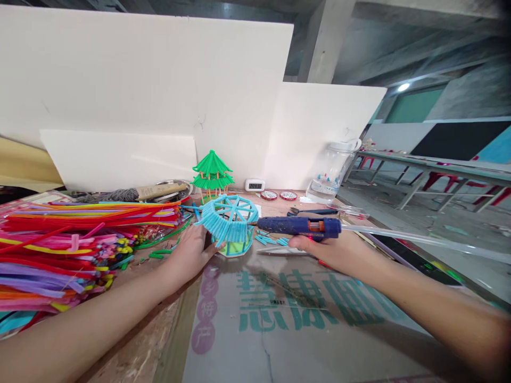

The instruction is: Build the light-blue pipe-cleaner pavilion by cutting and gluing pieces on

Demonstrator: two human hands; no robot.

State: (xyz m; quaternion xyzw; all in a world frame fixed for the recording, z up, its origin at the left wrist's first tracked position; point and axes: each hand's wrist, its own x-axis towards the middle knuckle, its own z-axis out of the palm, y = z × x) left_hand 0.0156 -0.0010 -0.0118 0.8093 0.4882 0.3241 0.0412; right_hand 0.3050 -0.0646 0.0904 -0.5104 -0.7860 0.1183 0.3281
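Note:
My left hand grips a small blue pavilion model from its left side, with the thumb near its lower edge. Light blue pipe-cleaner pieces cover part of its roof, and the rest is open framework. My right hand is wrapped around a dark blue hot glue gun. Its nozzle points left and meets, or nearly meets, the roof's right edge; I cannot tell which. A clear glue stick runs out of the gun's back. Short cut blue pieces and scissors lie below the gun.
Bundles of coloured pipe cleaners fill the left side. Behind the model stand a green-roofed pagoda, a small digital clock and two round red-rimmed tins. A clear water bottle is at the back right. White boards rise behind.

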